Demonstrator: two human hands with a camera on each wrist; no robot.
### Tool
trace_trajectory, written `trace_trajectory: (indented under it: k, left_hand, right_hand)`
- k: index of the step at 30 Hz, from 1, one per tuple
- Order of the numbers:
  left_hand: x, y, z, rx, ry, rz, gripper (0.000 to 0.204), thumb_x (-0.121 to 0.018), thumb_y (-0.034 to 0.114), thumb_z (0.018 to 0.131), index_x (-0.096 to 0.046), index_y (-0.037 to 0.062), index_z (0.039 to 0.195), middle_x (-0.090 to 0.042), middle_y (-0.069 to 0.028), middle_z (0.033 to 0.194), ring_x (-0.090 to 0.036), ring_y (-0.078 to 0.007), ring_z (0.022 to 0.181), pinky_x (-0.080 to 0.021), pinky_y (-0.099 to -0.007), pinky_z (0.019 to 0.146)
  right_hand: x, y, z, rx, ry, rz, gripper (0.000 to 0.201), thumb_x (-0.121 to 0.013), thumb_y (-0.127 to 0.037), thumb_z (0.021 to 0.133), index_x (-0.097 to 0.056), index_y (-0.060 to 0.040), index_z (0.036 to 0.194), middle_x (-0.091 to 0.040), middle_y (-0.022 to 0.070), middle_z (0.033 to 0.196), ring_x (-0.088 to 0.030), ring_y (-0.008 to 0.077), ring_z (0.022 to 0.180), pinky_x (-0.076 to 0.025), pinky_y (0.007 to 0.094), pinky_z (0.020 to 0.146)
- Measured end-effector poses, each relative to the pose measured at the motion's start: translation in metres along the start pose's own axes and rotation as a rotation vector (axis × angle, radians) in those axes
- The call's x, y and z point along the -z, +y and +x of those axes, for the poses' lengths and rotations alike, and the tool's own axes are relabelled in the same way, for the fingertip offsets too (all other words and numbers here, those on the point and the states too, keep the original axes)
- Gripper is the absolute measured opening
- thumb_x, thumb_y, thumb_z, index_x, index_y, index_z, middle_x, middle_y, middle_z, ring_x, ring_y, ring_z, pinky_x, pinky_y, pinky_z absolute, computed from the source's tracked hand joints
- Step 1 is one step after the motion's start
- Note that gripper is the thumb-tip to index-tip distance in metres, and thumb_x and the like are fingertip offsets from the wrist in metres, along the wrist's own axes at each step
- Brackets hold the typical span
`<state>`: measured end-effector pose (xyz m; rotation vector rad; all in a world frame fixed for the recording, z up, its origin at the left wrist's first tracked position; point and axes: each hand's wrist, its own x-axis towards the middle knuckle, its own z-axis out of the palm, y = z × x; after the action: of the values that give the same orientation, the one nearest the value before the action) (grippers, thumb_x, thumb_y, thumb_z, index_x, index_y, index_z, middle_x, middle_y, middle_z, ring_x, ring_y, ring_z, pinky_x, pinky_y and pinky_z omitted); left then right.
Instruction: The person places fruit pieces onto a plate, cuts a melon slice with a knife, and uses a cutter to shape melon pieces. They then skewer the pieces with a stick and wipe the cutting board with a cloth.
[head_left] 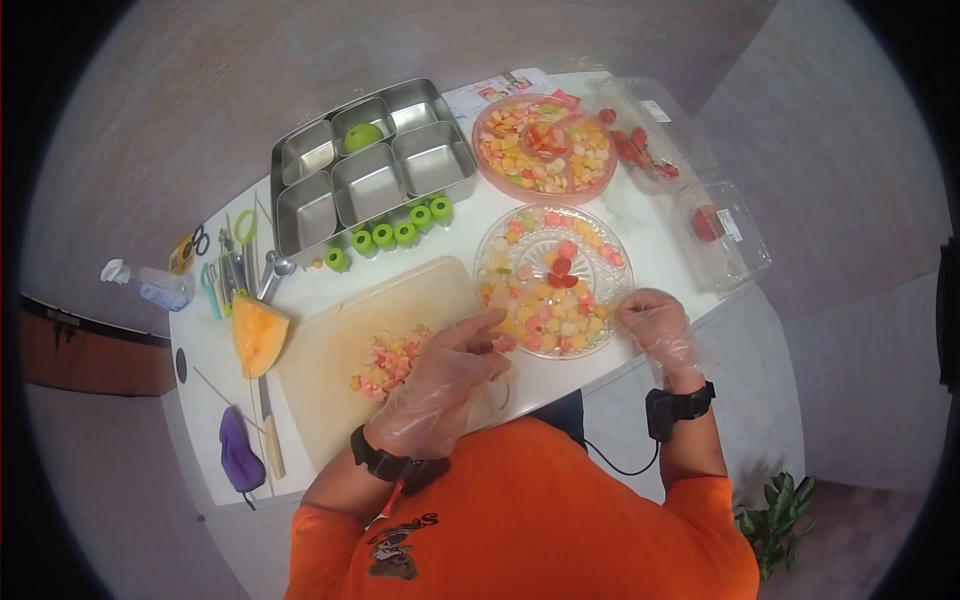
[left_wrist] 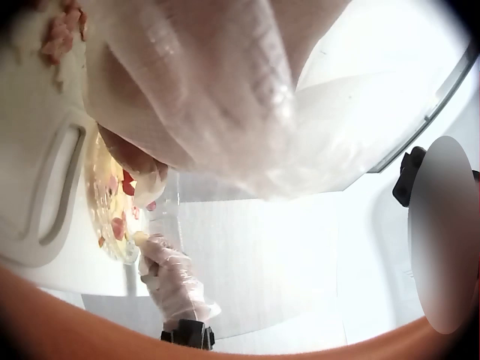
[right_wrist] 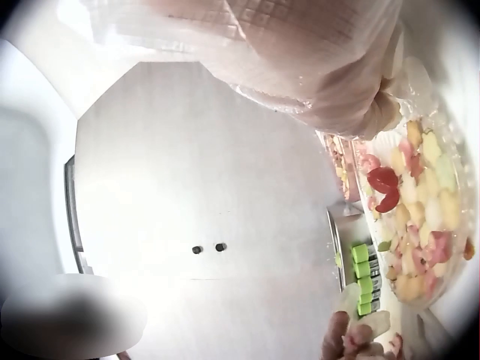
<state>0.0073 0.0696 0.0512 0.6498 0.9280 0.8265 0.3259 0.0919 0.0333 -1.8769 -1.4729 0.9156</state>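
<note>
My left hand (head_left: 440, 370), in a clear plastic glove, hovers over the cutting board's right side, fingers reaching to the glass plate's left rim. It holds a small pink fruit piece (head_left: 503, 343), partly hidden by the fingers. At the plate's right rim is my gloved right hand (head_left: 655, 325), its fingertips pinching a small pale fruit piece (left_wrist: 140, 238). Diced fruit lies in a wide ring on the glass plate (head_left: 487, 250), with red slices (head_left: 562, 272) at the centre. A pile of chopped pink fruit (head_left: 385, 365) sits on the cutting board (head_left: 320, 345).
Behind the plate stands a pink divided tray (head_left: 482, 150) of diced fruit. Steel pans (head_left: 335, 225) hold a green fruit (head_left: 362, 137), with several green-topped cutters (head_left: 383, 236) in front. Clear boxes (head_left: 745, 255) with red fruit flank the right; a melon wedge (head_left: 258, 335) and knife (head_left: 272, 445) lie left.
</note>
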Motion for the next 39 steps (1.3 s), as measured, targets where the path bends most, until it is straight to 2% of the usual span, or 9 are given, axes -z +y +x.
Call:
trace_trajectory:
  k: [12, 14, 19, 22, 25, 27, 34, 36, 39]
  left_hand:
    - [-0.003, 0.002, -0.001, 0.061, -0.035, 0.035, 0.054, -0.064, 0.003, 0.096, -0.048, -0.0064, 0.147, -0.068, -0.0074, 0.108, -0.06, -0.0125, 0.091, -0.051, -0.0273, 0.08]
    - [-0.007, 0.001, -0.001, 0.028, 0.021, -0.023, 0.046, -0.064, -0.002, 0.092, -0.058, -0.0037, 0.138, -0.072, -0.014, 0.104, -0.064, -0.0159, 0.077, -0.051, -0.0302, 0.073]
    - [-0.008, 0.004, -0.005, 0.056, -0.035, -0.064, 0.039, -0.065, 0.0, 0.092, -0.062, -0.002, 0.131, -0.072, -0.0123, 0.103, -0.064, -0.0154, 0.082, -0.05, -0.0302, 0.075]
    - [-0.011, 0.004, -0.005, 0.068, -0.049, -0.081, 0.038, -0.066, 0.001, 0.092, -0.063, -0.0008, 0.131, -0.071, -0.0102, 0.103, -0.063, -0.015, 0.085, -0.05, -0.0298, 0.077]
    - [-0.014, 0.003, -0.005, 0.053, -0.058, -0.085, 0.041, -0.067, 0.001, 0.093, -0.062, 0.0001, 0.133, -0.069, -0.0079, 0.105, -0.063, -0.0144, 0.087, -0.05, -0.0298, 0.079]
    - [-0.014, 0.001, -0.004, 0.033, -0.06, -0.085, 0.042, -0.067, 0.001, 0.093, -0.061, 0.0003, 0.135, -0.069, -0.0069, 0.108, -0.063, -0.014, 0.088, -0.051, -0.0298, 0.079]
    - [-0.007, -0.003, -0.005, 0.012, -0.138, -0.105, 0.05, -0.067, 0.0, 0.093, -0.055, -0.0008, 0.142, -0.067, -0.0052, 0.113, -0.062, -0.0123, 0.093, -0.051, -0.0295, 0.082]
    - [-0.008, -0.005, -0.003, 0.013, -0.12, -0.101, 0.051, -0.067, 0.0, 0.093, -0.054, -0.0012, 0.143, -0.067, -0.0051, 0.113, -0.062, -0.0121, 0.093, -0.051, -0.0292, 0.083]
    - [-0.013, -0.004, -0.001, 0.043, -0.085, -0.079, 0.052, -0.069, 0.002, 0.093, -0.054, -0.0024, 0.143, -0.067, -0.0051, 0.11, -0.062, -0.0118, 0.093, -0.051, -0.0274, 0.083]
  right_hand:
    - [0.004, -0.007, -0.001, -0.078, -0.04, -0.011, 0.018, -0.073, -0.018, 0.087, -0.075, -0.0013, 0.091, -0.069, 0.0045, 0.075, -0.062, 0.011, 0.067, -0.051, 0.0298, 0.064]
    - [0.007, -0.012, -0.003, -0.082, -0.038, 0.0, 0.018, -0.073, -0.019, 0.088, -0.076, -0.0012, 0.091, -0.069, 0.004, 0.075, -0.061, 0.0103, 0.067, -0.051, 0.0293, 0.064]
    - [0.009, -0.018, -0.006, -0.064, 0.03, 0.098, 0.018, -0.075, -0.017, 0.087, -0.076, -0.0014, 0.096, -0.067, 0.0019, 0.076, -0.06, 0.0081, 0.069, -0.05, 0.0275, 0.065]
    - [-0.011, -0.036, -0.021, 0.121, 0.108, 0.218, 0.02, -0.076, -0.014, 0.086, -0.075, -0.0006, 0.101, -0.066, 0.0002, 0.078, -0.059, 0.0059, 0.073, -0.05, 0.0271, 0.067]
    - [-0.033, -0.073, -0.046, 0.339, -0.066, 0.248, 0.02, -0.077, -0.01, 0.085, -0.074, -0.0012, 0.103, -0.067, 0.0041, 0.08, -0.062, 0.0108, 0.072, -0.051, 0.03, 0.067]
    - [-0.041, -0.092, -0.053, 0.481, -0.232, 0.067, 0.02, -0.075, -0.009, 0.086, -0.075, -0.0034, 0.105, -0.068, 0.0093, 0.083, -0.065, 0.0196, 0.072, -0.053, 0.0331, 0.068]
    - [-0.065, -0.093, -0.052, 0.491, -0.221, 0.074, 0.021, -0.079, -0.005, 0.081, -0.076, -0.0059, 0.101, -0.066, 0.0067, 0.08, -0.063, 0.0164, 0.068, -0.05, 0.0306, 0.062]
    - [-0.064, -0.091, -0.052, 0.52, -0.231, 0.092, 0.017, -0.074, -0.006, 0.085, -0.076, -0.0081, 0.102, -0.067, 0.0098, 0.083, -0.065, 0.0248, 0.074, -0.053, 0.0334, 0.069]
    - [-0.061, -0.084, -0.053, 0.446, -0.223, 0.141, 0.015, -0.074, -0.004, 0.085, -0.076, -0.0071, 0.1, -0.066, 0.0081, 0.081, -0.065, 0.0201, 0.073, -0.052, 0.0311, 0.069]
